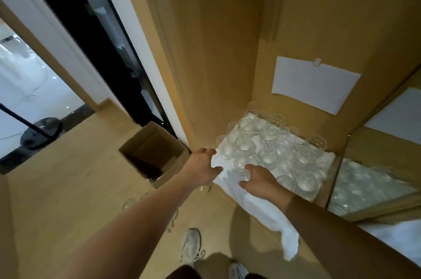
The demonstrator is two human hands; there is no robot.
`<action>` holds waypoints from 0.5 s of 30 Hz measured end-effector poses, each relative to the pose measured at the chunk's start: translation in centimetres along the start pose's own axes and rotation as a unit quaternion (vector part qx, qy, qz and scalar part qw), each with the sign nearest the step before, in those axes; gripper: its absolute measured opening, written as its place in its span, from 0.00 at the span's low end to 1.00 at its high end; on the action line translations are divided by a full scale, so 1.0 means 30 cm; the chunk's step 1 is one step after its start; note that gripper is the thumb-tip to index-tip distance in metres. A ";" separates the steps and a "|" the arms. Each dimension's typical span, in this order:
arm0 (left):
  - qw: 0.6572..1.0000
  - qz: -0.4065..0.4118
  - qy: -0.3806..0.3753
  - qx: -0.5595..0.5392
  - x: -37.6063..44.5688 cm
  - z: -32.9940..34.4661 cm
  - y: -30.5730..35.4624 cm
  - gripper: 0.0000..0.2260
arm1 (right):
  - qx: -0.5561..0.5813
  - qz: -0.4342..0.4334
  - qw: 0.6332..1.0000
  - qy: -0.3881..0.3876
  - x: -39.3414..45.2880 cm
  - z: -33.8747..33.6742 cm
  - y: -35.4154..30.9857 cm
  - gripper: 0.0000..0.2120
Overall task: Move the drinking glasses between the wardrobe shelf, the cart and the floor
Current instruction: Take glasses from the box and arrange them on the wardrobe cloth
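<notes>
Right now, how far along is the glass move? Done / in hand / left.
Done: a couple of glasses on the floor stand beside the cardboard box.
In hand: the right hand grips one glass at the shelf's front edge; the left hand rests on the white cloth under the batch.
Left: most glasses on the shelf are still there. No cart in view.

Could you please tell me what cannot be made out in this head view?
- Cardboard box: its contents are in shadow.
- Sheet of paper: any writing is too small and blurred.
- Glasses on the white cloth: their clear, overlapping shapes prevent a count.
- Right hand: whether it actually grips a glass is unclear.
- Left hand: contact with the cloth is uncertain.
</notes>
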State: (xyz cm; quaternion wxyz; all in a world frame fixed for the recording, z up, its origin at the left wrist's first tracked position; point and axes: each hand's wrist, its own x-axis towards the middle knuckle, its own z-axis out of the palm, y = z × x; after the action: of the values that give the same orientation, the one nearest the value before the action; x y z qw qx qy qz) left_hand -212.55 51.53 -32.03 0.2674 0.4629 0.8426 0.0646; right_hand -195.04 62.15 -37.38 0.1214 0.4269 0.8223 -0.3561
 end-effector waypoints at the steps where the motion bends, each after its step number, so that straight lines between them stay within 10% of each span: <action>1: 1.000 0.007 -0.004 -0.002 0.029 -0.002 -0.003 0.29 | 0.009 0.007 1.000 0.006 0.011 -0.001 0.005 0.29; 15: 0.986 0.117 -0.117 -0.008 0.395 0.055 -0.083 0.30 | 0.090 0.210 0.969 0.096 0.126 0.100 0.001 0.33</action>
State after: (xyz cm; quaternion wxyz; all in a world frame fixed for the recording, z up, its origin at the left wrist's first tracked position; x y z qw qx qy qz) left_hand -218.64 59.56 -38.93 0.3581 0.5608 0.7450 0.0478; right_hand -197.62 62.43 -41.47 0.0751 0.6312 0.6868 -0.3525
